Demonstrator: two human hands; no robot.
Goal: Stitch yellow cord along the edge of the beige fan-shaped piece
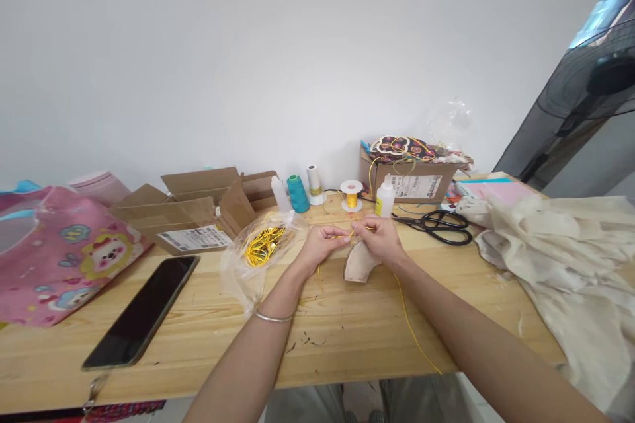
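My left hand [325, 243] pinches a thin yellow cord [409, 317] between thumb and fingers. Close beside it, my right hand [380, 238] also has its fingers closed on the cord near a fabric piece. That beige, curved fabric piece [358, 263] with a dark edge hangs under the right hand, its top hidden by the fingers. From the right hand the cord trails down to the table's front edge. A short cord end dangles below my left hand. Just left of the hands lies a clear plastic bag [238, 277] holding a bundle of yellow cord [265, 246].
Behind the hands stand a yellow-cord spool [352, 198], a glue bottle [385, 197], a teal thread cone [297, 194] and cardboard boxes [193, 211]. Black scissors [446, 227] and cream cloth [555, 244] lie right; a phone [141, 314] and pink bag [74, 251] lie left.
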